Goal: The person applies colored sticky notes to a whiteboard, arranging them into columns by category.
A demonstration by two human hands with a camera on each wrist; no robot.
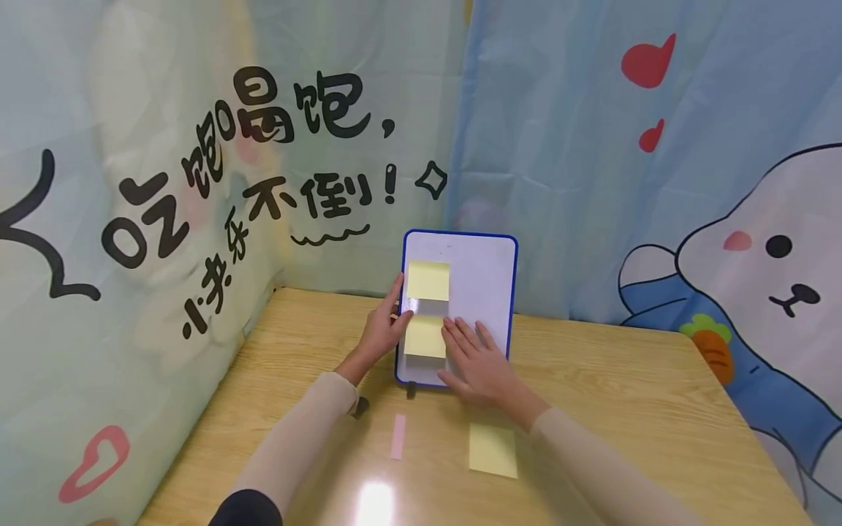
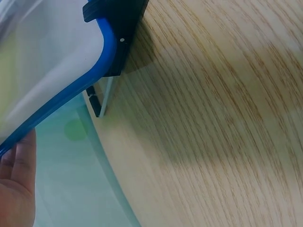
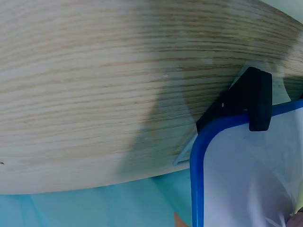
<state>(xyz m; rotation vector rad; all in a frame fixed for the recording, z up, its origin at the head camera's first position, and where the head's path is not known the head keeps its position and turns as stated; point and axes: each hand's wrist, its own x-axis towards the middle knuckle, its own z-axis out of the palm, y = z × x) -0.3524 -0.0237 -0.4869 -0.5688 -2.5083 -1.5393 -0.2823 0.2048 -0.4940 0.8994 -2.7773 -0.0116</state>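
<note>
A whiteboard (image 1: pixel 482 281) with a blue frame stands tilted on the table, held by black stand clips (image 3: pixel 259 99). Two pale yellow sticky notes are on its left half, an upper note (image 1: pixel 429 281) and a lower note (image 1: pixel 424 337). My left hand (image 1: pixel 384 325) grips the board's left edge, thumb in front; in the left wrist view its fingers (image 2: pixel 23 161) lie behind the blue frame. With fingers straight, my right hand (image 1: pixel 480 369) rests on the board at the lower note's right edge. Only a fingertip (image 3: pixel 296 220) of it shows in the right wrist view.
On the wooden table (image 1: pixel 625 409), nearer to me, lie a pink strip (image 1: pixel 397 437) and a larger yellow sheet (image 1: pixel 493 451) beside the right forearm. A small dark object (image 1: pixel 360 407) sits by the left sleeve. Printed curtains (image 1: pixel 559 183) hang behind and at the left.
</note>
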